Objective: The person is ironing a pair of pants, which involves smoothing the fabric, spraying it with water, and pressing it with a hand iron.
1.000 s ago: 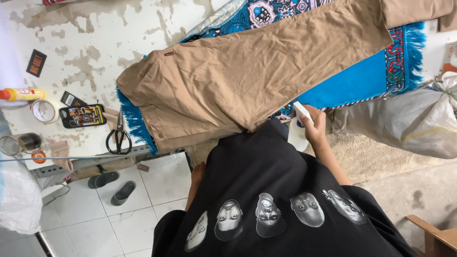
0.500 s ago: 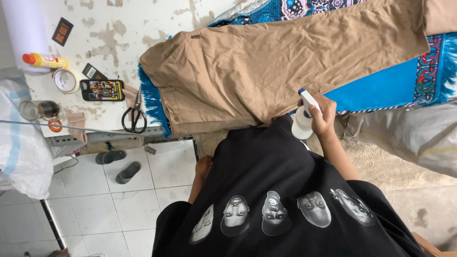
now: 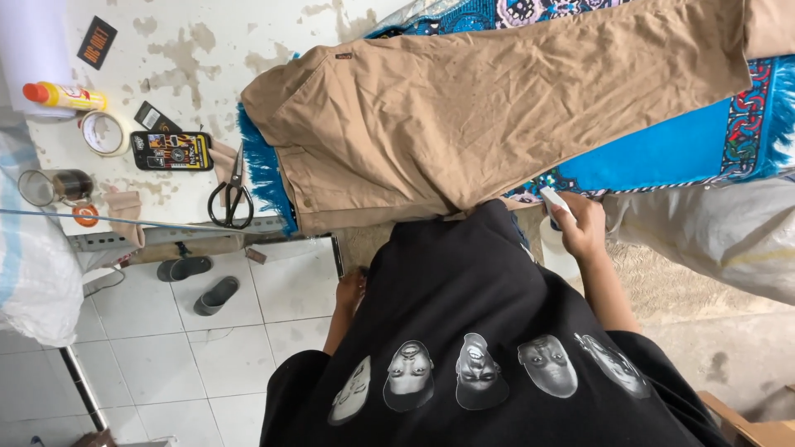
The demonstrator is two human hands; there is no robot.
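Tan trousers [image 3: 464, 124] lie spread flat on a blue patterned cloth with a fringe [image 3: 662, 153] on a worn white table [image 3: 207, 41]. My right hand [image 3: 584, 232] is at the table's near edge, just below the trousers, gripping a white spray bottle [image 3: 556, 248] whose nozzle points toward the cloth. My left hand [image 3: 351, 291] hangs low beside my black printed shirt [image 3: 480, 331], below the table edge and close to a dark upright strip [image 3: 335, 257]. It is small and partly hidden, so its fingers are unclear.
Black scissors [image 3: 232, 197], a phone [image 3: 171, 151], a tape roll [image 3: 103, 132], a yellow bottle [image 3: 66, 97] and a glass jar [image 3: 54, 186] sit on the table's left end. Grey slippers [image 3: 199, 283] lie on the tiled floor. A white sack [image 3: 33, 265] stands left, a pale sack [image 3: 712, 236] right.
The view has swung, so the table and trousers sit further right in the picture. My right hand with the spray bottle has dropped slightly, from over the trousers' edge to just below it.
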